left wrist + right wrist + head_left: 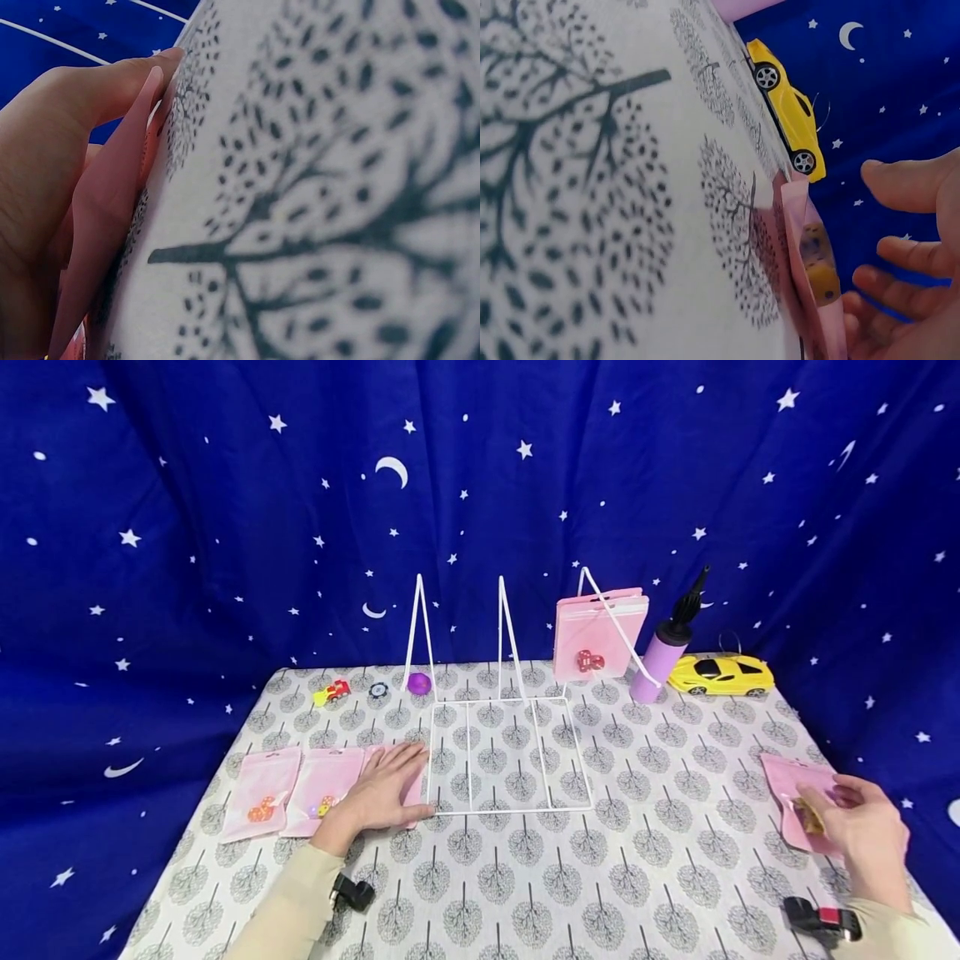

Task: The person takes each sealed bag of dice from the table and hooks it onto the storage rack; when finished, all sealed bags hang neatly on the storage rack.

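Note:
My left hand [386, 793] rests with spread fingers on a pink zip pouch [414, 787], covering most of it. In the left wrist view the thumb [124, 84] lies along that pouch's raised edge [112, 202]. Two more pink pouches lie to its left: one with orange dice [261, 810], the other with a yellow die [326, 807] showing through its window. Over at the right, my right hand [870, 822] is at another pink pouch [797, 777], which has yellow dice [825, 281] inside. The right wrist view shows its fingers loosely bent and apart beside the pouch.
A white wire rack [510, 811] stands mid-table, with pink pouches [600, 631] hanging from its right hook. Behind are a purple hand pump [660, 664], a yellow toy car [722, 677], a purple ball [419, 684], a dark round piece [378, 691] and a red-yellow toy vehicle [332, 693].

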`<state>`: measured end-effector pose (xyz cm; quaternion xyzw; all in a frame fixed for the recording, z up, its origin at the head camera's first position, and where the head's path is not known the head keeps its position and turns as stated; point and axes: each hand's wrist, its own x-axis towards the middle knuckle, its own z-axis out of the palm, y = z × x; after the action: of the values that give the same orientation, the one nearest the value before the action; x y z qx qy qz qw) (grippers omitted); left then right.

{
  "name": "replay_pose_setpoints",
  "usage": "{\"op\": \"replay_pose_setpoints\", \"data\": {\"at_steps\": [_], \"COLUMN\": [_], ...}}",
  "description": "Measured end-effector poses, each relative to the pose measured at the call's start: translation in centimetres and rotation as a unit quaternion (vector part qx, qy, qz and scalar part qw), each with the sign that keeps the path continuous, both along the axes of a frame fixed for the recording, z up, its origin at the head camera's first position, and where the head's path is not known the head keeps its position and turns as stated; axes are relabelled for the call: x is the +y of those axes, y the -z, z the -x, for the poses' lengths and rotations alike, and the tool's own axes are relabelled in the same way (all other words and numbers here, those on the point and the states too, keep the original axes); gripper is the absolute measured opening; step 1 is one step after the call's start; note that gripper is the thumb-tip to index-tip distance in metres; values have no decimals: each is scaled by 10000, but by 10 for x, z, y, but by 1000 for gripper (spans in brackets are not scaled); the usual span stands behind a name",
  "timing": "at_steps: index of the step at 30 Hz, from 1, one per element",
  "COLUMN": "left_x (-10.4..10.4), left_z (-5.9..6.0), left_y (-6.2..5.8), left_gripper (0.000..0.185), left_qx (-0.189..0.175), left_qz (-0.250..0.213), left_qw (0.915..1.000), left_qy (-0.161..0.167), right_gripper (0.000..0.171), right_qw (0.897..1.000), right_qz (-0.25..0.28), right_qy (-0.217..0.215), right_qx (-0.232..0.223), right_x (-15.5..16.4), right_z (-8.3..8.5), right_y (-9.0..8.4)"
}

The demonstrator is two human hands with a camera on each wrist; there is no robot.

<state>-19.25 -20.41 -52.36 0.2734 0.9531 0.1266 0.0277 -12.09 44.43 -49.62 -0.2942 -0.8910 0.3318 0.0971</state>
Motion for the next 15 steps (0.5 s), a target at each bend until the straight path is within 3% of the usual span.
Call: {"op": "replay_pose_setpoints", "data": {"at_steps": [4,15], "left_x": [0,0], "left_z": [-1,0], "left_y": [1,1], "left_gripper": [100,101], "left_qx": [19,-19], "left_qz": [-45,18], "left_qw": [10000,10000], "left_qy": [-4,7], "right_gripper": [76,84], "right_qw": [9969,9936], "right_qz": [-493,-536], "right_qy": [2,-64], "right_qx": [-618,-995], "right_x": [2,5], "right_z": [1,-6], "right_y": [-1,0]}}
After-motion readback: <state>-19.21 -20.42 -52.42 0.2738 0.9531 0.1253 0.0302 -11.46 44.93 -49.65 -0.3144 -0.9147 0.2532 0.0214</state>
